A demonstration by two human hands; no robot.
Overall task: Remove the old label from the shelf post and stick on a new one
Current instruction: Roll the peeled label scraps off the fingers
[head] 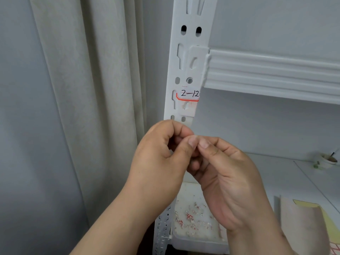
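The white slotted shelf post [184, 52] stands upright in the middle. A white label [189, 94] with a red lower edge, handwritten "2-12", is stuck on it, its right end past the post's edge. Just below the label my left hand [161, 159] and my right hand [226, 177] meet in front of the post. Thumb and forefinger of each hand are pinched, and the fingertips of both hands touch. Nothing shows between the fingertips; anything small held there is hidden.
A white shelf beam [272, 70] runs right from the post. Below my hands a white tray [195, 238] holds several red-and-white paper scraps. A beige paper sheet [303, 223] over a yellow one lies at the lower right, a small cup [327, 160] farther back. Curtain [82, 89] hangs left.
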